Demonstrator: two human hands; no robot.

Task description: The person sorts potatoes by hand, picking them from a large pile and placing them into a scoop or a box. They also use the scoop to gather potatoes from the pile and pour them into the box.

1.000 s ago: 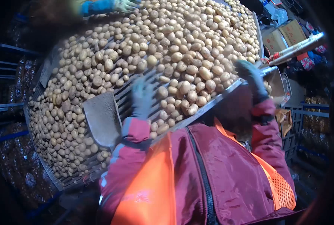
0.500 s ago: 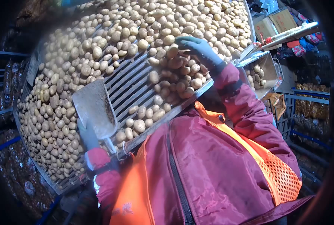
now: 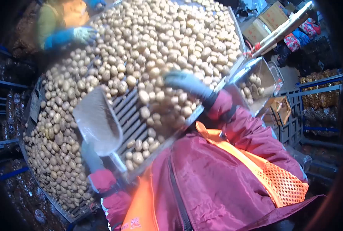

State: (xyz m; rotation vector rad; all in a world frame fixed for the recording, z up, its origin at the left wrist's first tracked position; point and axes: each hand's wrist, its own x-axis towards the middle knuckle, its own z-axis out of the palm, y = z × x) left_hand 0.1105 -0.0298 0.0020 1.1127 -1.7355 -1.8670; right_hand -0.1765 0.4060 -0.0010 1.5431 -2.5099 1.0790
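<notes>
Potatoes [image 3: 156, 54] spread around my right hand [image 3: 188, 83], fingers extended, unclenched. My left hand [image 3: 92, 158] is at the near-left edge of the scoop [image 3: 98, 119]; cannot tell its grip. Slatted bench [image 3: 132, 122] beneath. Far left: co-worker's gloved hand [image 3: 85, 35]; far right: cardboard boxes [image 3: 273, 17].

Tan roundish potatoes [image 3: 151, 64] in a loose heap; grey scoop [image 3: 98, 122] among them

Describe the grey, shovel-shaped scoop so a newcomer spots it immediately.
Find the big grey slatted table heaped with round tan potatoes. At its near edge, by the wearer's grey-gloved left hand, is the scoop: one broad, smooth blade among potatoes.
</notes>
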